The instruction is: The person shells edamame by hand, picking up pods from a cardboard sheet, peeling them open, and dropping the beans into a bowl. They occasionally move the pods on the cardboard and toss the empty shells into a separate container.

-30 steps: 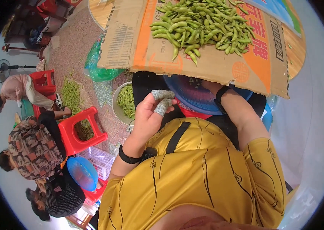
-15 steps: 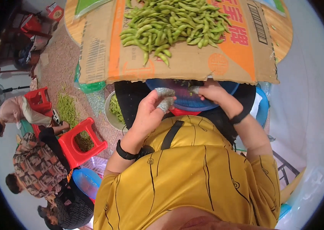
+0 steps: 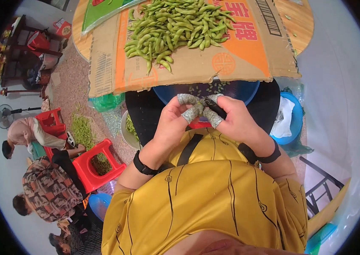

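Both hands at work just below the near edge of the cardboard (image 3: 103, 80), over a lap in black. Left hand (image 3: 173, 121): thumb and finger tips wrapped in grey covers, closed in a pinch on a small green piece (image 3: 200, 102); too little shows to say whether pod or bean. Right hand (image 3: 241, 119), covers likewise, comes in from the other side, fingertips pinched on the same piece, so that the two hands meet tip to tip. A dark sliver shows between right thumb and finger; cannot tell what it is. Under the cardboard's near edge, a blue basin (image 3: 167, 91), partly hidden; small pale-green beans (image 3: 214, 87) scattered inside. On top of the cardboard, towards its far side, a heap of green pods (image 3: 175, 34), loosely piled, a few strays at its near edge. A green packet (image 3: 107, 15) lies over the cardboard's far left corner; round wooden table (image 3: 303, 32) beneath. Left of the cardboard and nearer: a green bag (image 3: 107, 102), then a pale bowl (image 3: 124, 135) holding more pods. Right of and below the cardboard: a blue tub (image 3: 300, 117) with something white in it. Farther left of the cardboard, a red stool (image 3: 87, 178), pods strewn on the floor, seated people beyond.
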Motion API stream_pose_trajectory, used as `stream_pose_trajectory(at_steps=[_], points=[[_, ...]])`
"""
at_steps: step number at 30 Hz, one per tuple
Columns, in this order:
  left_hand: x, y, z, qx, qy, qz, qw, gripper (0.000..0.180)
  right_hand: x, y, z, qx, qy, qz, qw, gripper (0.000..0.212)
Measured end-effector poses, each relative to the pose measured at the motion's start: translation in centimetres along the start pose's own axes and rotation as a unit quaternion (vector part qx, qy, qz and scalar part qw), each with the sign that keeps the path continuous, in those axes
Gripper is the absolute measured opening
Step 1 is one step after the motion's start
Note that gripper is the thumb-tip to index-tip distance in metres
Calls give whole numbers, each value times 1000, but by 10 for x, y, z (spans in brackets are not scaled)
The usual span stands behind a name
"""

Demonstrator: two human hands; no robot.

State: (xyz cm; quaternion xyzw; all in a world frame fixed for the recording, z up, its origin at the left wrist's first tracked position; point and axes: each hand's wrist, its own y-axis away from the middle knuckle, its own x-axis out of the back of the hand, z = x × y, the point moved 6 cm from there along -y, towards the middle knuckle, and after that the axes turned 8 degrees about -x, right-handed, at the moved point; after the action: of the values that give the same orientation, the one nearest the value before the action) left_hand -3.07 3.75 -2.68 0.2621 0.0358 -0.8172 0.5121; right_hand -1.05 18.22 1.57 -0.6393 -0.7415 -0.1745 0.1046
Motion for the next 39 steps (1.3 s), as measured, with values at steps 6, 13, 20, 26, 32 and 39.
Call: stream_pose_trajectory(at_steps=[6, 13, 20, 26, 32, 39], points=[[-1, 18, 9, -46, -74, 37, 995, 19, -6, 13, -8, -32, -48, -29, 998, 20], [-8, 37, 16, -39, -15, 19, 999, 22, -7, 39, -24, 14, -8, 16, 1000, 24], [-18, 43, 24, -128, -119, -22, 984, 36, -13, 46, -28, 8, -3, -21, 1000, 24], [-21, 38, 29, -134, -155, -20, 979, 37, -7, 48, -28, -76, -92, -36, 992, 30], [-19, 26, 30, -163, -240, -19, 957, 39, -5, 41, -20, -131, -159, -69, 976, 38], [-42, 25, 59, -379, -573, -70, 724, 43, -10, 30, -6, -169, -316, -96, 929, 32]])
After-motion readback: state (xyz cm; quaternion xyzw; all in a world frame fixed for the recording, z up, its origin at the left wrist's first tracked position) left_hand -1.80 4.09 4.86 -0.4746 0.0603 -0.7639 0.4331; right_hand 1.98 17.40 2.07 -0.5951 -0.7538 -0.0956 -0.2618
